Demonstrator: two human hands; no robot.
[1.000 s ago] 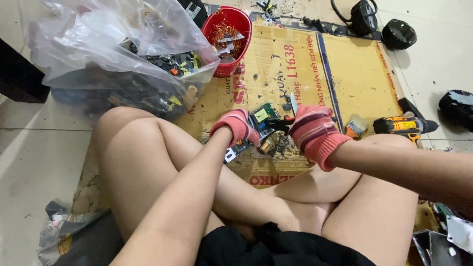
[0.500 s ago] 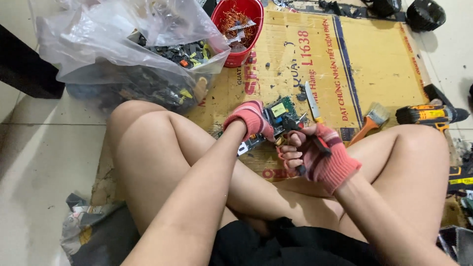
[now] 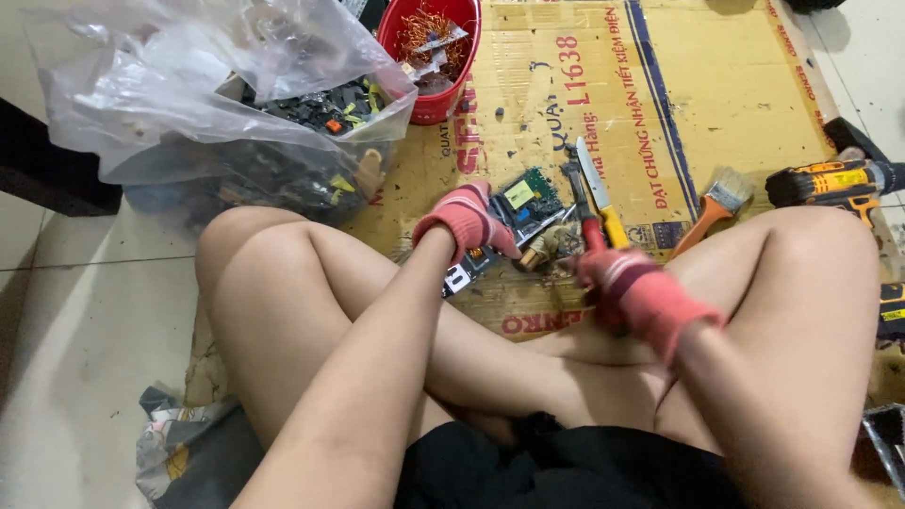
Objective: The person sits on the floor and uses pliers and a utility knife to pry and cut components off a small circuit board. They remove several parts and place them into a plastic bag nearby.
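Note:
I sit cross-legged on flattened cardboard (image 3: pixel 716 85). My left hand (image 3: pixel 464 222), in a red knit glove, presses down on a green circuit board (image 3: pixel 526 200) lying on the cardboard. My right hand (image 3: pixel 630 287), also in a red glove, is closed around the red handles of pliers (image 3: pixel 583 215). The pliers' dark jaws reach toward a copper-wound part (image 3: pixel 551 247) at the board's edge. A knife with a yellow handle (image 3: pixel 601 194) lies just beyond the pliers.
A clear plastic bag of dark electronic scrap (image 3: pixel 226 113) stands at the left. A red bucket holding copper wire (image 3: pixel 432 55) is behind the board. A paintbrush (image 3: pixel 709 209) and an orange-black power drill (image 3: pixel 833 181) lie to the right.
My right hand came in from the right with the pliers and dropped toward my lap, then settled beside the board. The camera tilted down and closer. My left hand stayed on the board.

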